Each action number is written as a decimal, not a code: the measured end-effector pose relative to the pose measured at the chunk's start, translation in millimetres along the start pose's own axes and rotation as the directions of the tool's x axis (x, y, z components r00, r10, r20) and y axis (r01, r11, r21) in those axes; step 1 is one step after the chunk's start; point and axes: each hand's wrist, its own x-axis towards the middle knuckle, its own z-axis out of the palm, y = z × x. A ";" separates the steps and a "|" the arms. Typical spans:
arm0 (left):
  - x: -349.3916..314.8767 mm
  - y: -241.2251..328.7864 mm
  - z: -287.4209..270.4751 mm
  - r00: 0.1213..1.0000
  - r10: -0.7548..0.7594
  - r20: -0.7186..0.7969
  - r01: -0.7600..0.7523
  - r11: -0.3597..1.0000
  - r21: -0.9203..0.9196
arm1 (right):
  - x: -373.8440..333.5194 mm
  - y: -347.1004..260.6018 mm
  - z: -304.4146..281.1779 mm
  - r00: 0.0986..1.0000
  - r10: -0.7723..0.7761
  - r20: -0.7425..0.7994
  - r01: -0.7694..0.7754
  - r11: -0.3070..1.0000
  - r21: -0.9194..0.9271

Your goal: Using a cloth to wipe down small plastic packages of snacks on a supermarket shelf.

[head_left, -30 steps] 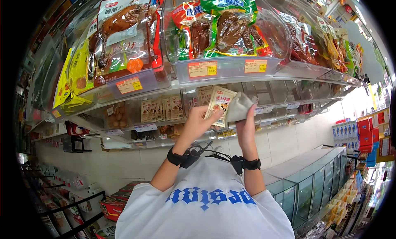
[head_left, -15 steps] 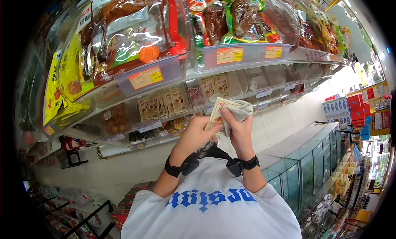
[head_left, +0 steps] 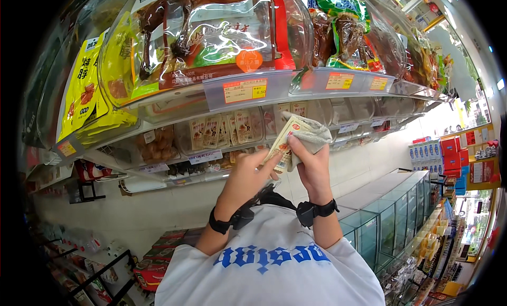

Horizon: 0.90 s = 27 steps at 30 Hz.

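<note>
In front of my chest, my right hand (head_left: 312, 161) is closed round a flat cream snack packet (head_left: 290, 135) and a bunched pale grey cloth (head_left: 315, 138). Its thumb presses on the packet's face, and the cloth bulges out beside it. My left hand (head_left: 247, 175) reaches in from the left, its fingertips on the packet's lower end. How its other fingers sit is partly hidden. Behind my hands, similar cream packets (head_left: 222, 130) stand in a clear shelf bin, with a bin of round brown food (head_left: 157, 142) to their left.
Bagged brown meats (head_left: 211, 34) and yellow packets (head_left: 84, 97) fill the upper shelf, whose clear front edge (head_left: 290, 87) juts above my hands. To the right stand glass tanks (head_left: 388, 227) and stacked red boxes (head_left: 451, 153). A black-framed rack (head_left: 100, 274) stands at lower left.
The shelf has shifted rightward in view. Both hands still hold the packet near my chest; its face is turned more toward view, and my left fingers have shifted along its lower end.
</note>
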 end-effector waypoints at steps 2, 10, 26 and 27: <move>-0.6 -1.3 4.7 0.998 0.035 0.061 -0.035 0.999 0.006 | 0.0 -4.7 4.9 1.000 -0.027 -0.003 0.027 0.997 -0.070; 4.6 15.7 -1.9 0.988 0.090 0.125 -0.079 0.993 -0.093 | -9.9 -7.6 0.3 0.993 0.040 -0.114 -0.020 0.985 0.174; 16.9 -14.3 6.5 0.989 -0.007 0.145 0.066 0.912 -0.404 | -13.5 7.6 -14.8 0.815 -0.503 0.289 0.518 0.406 -0.753; 16.2 -7.3 11.1 0.989 -0.011 0.144 0.068 0.914 -0.400 | -13.7 9.7 -14.9 0.749 -0.419 0.514 0.648 0.298 -0.701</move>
